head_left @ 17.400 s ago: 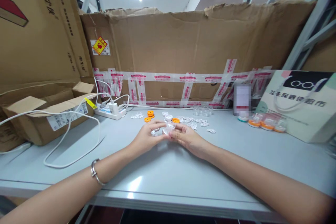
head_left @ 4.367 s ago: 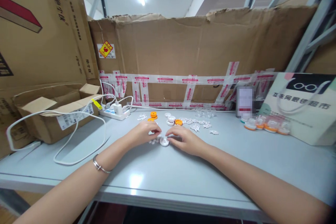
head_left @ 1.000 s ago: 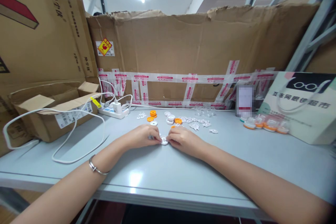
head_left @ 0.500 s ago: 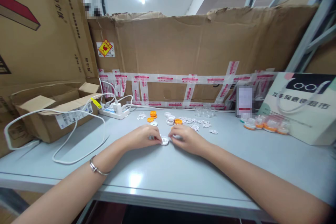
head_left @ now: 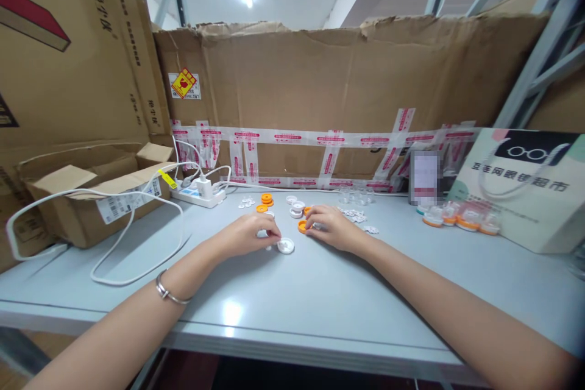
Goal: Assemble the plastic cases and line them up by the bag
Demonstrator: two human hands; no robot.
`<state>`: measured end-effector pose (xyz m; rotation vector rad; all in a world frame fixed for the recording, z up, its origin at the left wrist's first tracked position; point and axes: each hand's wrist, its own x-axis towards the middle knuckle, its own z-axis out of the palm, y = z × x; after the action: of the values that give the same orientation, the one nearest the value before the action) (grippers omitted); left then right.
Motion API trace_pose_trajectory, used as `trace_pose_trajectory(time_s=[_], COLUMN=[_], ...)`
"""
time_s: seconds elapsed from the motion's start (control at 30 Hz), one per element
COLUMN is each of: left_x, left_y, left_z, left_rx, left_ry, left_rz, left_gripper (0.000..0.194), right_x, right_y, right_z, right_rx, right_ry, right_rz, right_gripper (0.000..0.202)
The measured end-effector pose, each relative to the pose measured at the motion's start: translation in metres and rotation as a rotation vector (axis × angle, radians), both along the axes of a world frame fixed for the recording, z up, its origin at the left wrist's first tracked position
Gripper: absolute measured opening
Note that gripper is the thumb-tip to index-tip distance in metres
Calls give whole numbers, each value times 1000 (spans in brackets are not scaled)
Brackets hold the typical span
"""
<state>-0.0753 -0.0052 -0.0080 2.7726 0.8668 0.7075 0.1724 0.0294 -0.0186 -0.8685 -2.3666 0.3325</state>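
Observation:
A round white part [head_left: 286,246] lies on the grey table, with small pieces inside its rim. Just to its left is my left hand [head_left: 256,234], its fingertips pinched together; what they hold, if anything, is too small to name. My right hand [head_left: 329,228] has its fingers at an orange ring [head_left: 302,227], its thumb and fingertips on the ring's right edge. Behind the hands are stacked orange rings [head_left: 267,198], white rings [head_left: 297,209] and small white patterned pieces [head_left: 355,215], partly hidden by my right hand.
An open cardboard box [head_left: 82,213], a looping white cable and a power strip [head_left: 201,195] are at the left. Clear cups [head_left: 356,196] stand at the back. Lidded clear containers [head_left: 470,217], a phone [head_left: 425,178] and a paper bag [head_left: 521,195] are at the right.
My right hand has moved right and slightly back, away from the round white part to the orange ring. My left hand has shifted slightly left and back from the white part.

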Motion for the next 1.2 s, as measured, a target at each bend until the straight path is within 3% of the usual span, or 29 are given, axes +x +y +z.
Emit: trace_pose_trajectory(time_s=[0.27, 0.43, 0.53, 0.7, 0.93, 1.03, 1.13, 1.2], left_x=[2, 9, 12, 16, 22, 20, 15, 12], left_y=[-3, -6, -7, -8, -7, -5, 1, 6], left_z=[4, 4, 2, 2, 3, 3, 0, -4], left_rx=[43, 72, 63, -63, -584, -617, -559, -545], left_ry=[-31, -160, -221, -272, -540, -618, -581, -532], left_rz=[54, 113, 131, 107, 81, 92, 144, 177], left_gripper=[17, 17, 18, 23, 31, 32, 33, 32], right_x=[-16, -20, -21, -25, -31, -29, -24, -23], right_y=[-14, -26, -28, -28, -29, -25, -23, -25], right_z=[7, 11, 10, 5, 6, 3, -1, -4], right_rx=[-313, -895, -1047, -998, -870, -730, -511, -449], right_ry=[256, 586, 667, 611, 586, 535, 346, 204], right_rz=[-27, 173, 209, 207, 166, 80, -63, -115], right_gripper=[36, 31, 29, 31, 37, 35, 36, 43])
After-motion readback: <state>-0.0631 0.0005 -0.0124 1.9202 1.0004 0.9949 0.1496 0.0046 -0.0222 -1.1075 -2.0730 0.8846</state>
